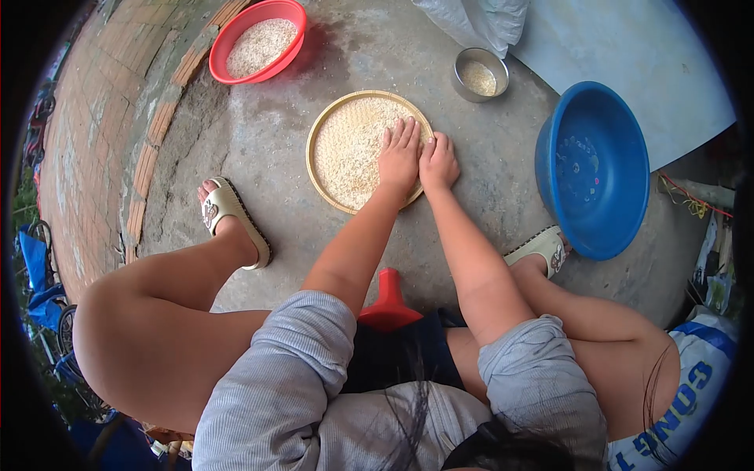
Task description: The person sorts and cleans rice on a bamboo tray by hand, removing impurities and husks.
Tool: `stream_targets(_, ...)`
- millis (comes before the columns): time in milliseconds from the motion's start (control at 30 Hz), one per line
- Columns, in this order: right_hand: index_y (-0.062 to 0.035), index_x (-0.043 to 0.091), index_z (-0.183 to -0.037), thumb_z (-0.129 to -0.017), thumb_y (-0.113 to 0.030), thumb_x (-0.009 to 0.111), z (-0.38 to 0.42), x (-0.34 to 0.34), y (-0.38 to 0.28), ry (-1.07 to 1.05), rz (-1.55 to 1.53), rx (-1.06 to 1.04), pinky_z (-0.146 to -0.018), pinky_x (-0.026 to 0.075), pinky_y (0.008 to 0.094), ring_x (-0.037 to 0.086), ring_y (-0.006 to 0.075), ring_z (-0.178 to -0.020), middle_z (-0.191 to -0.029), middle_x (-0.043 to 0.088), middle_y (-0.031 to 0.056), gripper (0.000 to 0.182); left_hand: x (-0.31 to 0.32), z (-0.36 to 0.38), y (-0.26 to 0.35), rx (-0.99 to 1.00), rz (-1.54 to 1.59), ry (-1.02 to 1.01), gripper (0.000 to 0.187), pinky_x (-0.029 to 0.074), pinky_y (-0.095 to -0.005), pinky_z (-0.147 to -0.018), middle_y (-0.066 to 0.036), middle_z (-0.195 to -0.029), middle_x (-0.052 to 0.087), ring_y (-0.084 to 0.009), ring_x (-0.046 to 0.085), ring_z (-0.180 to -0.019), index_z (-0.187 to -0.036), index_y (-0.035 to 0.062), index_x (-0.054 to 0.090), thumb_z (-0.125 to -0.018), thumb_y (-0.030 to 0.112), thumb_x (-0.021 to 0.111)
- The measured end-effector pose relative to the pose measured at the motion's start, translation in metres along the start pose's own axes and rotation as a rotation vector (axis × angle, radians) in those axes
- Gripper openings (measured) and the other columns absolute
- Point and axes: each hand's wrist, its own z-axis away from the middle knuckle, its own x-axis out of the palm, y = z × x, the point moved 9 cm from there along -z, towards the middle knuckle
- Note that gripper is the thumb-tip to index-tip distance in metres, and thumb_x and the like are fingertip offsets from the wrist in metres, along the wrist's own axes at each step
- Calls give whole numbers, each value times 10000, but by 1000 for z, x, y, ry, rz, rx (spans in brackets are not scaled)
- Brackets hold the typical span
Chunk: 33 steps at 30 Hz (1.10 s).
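Observation:
A round woven tray [312, 162] with a raised rim lies on the ground, spread with pale, rice-like grains [355, 145]. My left hand [399, 155] rests flat over the grains at the tray's right side, fingers stretched out and nothing held in them. Right beside it, my right hand [438, 163] is bent against the tray's right rim and grips it. The two hands nearly touch. Whatever lies beneath my left palm is hidden.
A red basin [219, 63] of grains stands at upper left. At upper right are a metal bowl [503, 78] holding some grains, a white sack [479, 23] and a large blue basin [640, 173]. A red plastic piece [388, 294] shows between my legs. A printed sack [695, 385] lies lower right.

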Motion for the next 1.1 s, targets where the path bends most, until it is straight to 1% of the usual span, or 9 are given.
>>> stream_targets(100, -139, 524, -1085, -921, -316, 396, 1, 0, 0, 9, 21, 5, -755, 465, 474, 580, 356, -939, -1114, 578, 104, 274, -18, 14, 5, 97, 118, 174, 343, 412, -337, -983, -64, -1263, 551, -265, 449, -1235, -1172, 93, 600, -842, 129, 516)
stream_targets(367, -72, 520, -1092, -915, -274, 419, 10, -4, -23, 87, 120, 21, -834, 442, 437, 555, 365, -987, -1074, 572, 175, 287, -54, 15, -48, -201, 331, 250, 78, 501, -371, -680, -123, -748, 641, -270, 626, -729, -782, 43, 706, -720, 54, 659)
stream_targets(467, -27, 499, -1131, -909, -244, 449, 24, -26, -72, 462, 172, -195, -837, 451, 415, 554, 357, -963, -1085, 552, 201, 315, -79, -12, -77, -364, 515, 131, 86, 505, -332, -635, -123, -703, 665, -225, 643, -632, -790, 49, 720, -714, 87, 704)
stream_targets(567, 27, 488, -1173, -954, -247, 384, 13, 61, -62, -324, -1007, 509, -830, 474, 408, 581, 303, -988, -1126, 561, 201, 366, -115, -42, -78, -327, 575, -68, 148, 490, -240, -555, -81, -711, 692, -87, 620, -566, -863, 35, 726, -748, 128, 715)
stream_targets(600, 55, 493, -1142, -961, -204, 343, 32, 81, -81, -616, -1348, 842, -859, 509, 389, 597, 261, -982, -1081, 582, 179, 350, -127, -45, -69, -310, 564, -177, 145, 502, -267, -604, -85, -727, 695, -122, 644, -622, -851, 56, 732, -745, 153, 716)
stream_targets(667, 64, 498, -1109, -954, -160, 343, 26, 66, -116, -717, -1623, 633, -887, 533, 368, 602, 249, -963, -1074, 573, 181, 313, -144, -41, -41, -151, 389, -404, 234, 505, -311, -717, -113, -858, 699, -211, 665, -767, -946, 75, 716, -740, 187, 717)
stream_targets(867, -1, 515, -842, -913, -132, 380, -3, 79, -65, -545, -1711, 775, -813, 543, 384, 545, 190, -724, -764, 533, 83, 201, -172, -26, -43, 52, 82, 28, 413, 464, -378, -871, -142, -1100, 635, -308, 594, -1010, -1115, 100, 641, -721, 199, 715)
stream_targets(933, -28, 512, -797, -915, -141, 365, -7, 80, -38, -457, -1647, 854, -671, 531, 312, 510, 154, -604, -688, 518, 56, 219, -123, -12, -52, 28, 177, -341, 422, 416, -403, -959, -135, -1245, 556, -337, 520, -1135, -1145, 126, 629, -740, 221, 704)
stream_targets(1100, -45, 480, -772, -916, -117, 303, 3, 90, 6, -371, -1655, 1069, -471, 395, 249, 391, 125, -446, -588, 456, 22, 240, -42, 67, -24, 257, -8, -281, 564, 285, -393, -1091, -89, -1442, 355, -347, 284, -1343, -1386, 187, 388, -864, 294, 572)
